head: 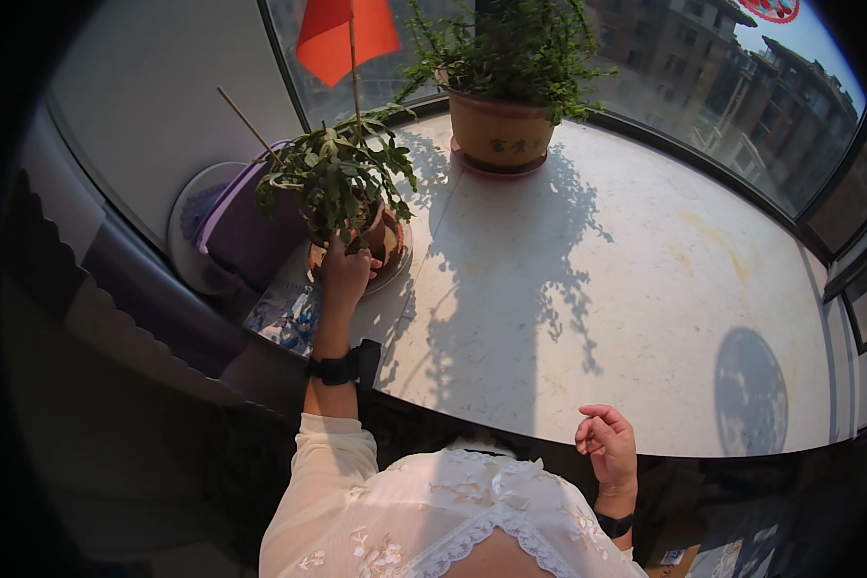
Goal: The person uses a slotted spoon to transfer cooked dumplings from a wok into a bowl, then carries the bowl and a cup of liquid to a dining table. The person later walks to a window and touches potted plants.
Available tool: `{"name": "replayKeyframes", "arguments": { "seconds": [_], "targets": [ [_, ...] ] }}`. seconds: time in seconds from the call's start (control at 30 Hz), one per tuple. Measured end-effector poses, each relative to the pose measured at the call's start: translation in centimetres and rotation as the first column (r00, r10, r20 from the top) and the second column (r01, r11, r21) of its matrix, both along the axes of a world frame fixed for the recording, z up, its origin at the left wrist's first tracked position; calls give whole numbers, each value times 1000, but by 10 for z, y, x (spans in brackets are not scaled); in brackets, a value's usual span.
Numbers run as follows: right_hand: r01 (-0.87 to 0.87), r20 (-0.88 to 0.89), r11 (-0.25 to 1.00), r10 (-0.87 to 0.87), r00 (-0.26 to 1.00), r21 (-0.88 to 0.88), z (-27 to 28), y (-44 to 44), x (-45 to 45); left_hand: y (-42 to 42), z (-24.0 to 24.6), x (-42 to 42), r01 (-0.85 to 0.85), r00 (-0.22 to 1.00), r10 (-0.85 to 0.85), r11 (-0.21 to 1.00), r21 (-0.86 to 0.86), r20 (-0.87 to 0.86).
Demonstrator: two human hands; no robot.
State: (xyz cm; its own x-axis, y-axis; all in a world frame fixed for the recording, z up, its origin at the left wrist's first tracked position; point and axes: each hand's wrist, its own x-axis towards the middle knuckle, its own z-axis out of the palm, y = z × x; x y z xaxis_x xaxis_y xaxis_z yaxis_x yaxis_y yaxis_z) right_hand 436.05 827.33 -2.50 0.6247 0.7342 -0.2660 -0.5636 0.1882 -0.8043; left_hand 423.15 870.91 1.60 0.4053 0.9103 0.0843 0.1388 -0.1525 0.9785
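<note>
My left hand reaches to the near side of a small potted plant with flat, drooping green stems. Its fingers touch the lower stems by the pot's rim; whether they grip a stem or the pot I cannot tell. The brown pot stands on a round saucer. A wooden stick and a thin stake bearing a red flag rise from the plant. My right hand hovers near the counter's front edge, fingers curled, holding nothing visible.
A large yellow-brown pot with a bushy green plant stands on a saucer at the back of the white counter, by the windows. A purple plastic basket leans left of the small plant. A patterned sheet lies at the counter's left edge.
</note>
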Motion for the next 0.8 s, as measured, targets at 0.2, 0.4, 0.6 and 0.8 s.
{"name": "replayKeyframes", "arguments": {
  "seconds": [0.2, 0.4, 0.6, 0.8],
  "targets": [
    [8, 16, 1000, -8, 1000, -25, -1, 1, 1, 8, -6, -1, -30, 996, 24, 997, 68, 84],
    [6, 19, 1000, -6, 1000, -17, -1, 6, 4, 22, -8, -7, 19, 985, -47, 985, 169, 165],
    [11, 15, 999, -10, 1000, -38, -3, 6, 5, 29, 1, -12, 12, 993, 5, 988, 151, -116],
    [19, 7, 1000, -19, 1000, -23, -6, 6, 6, 39, -8, -18, 103, 912, -13, 975, 199, -410]
  ]
}}
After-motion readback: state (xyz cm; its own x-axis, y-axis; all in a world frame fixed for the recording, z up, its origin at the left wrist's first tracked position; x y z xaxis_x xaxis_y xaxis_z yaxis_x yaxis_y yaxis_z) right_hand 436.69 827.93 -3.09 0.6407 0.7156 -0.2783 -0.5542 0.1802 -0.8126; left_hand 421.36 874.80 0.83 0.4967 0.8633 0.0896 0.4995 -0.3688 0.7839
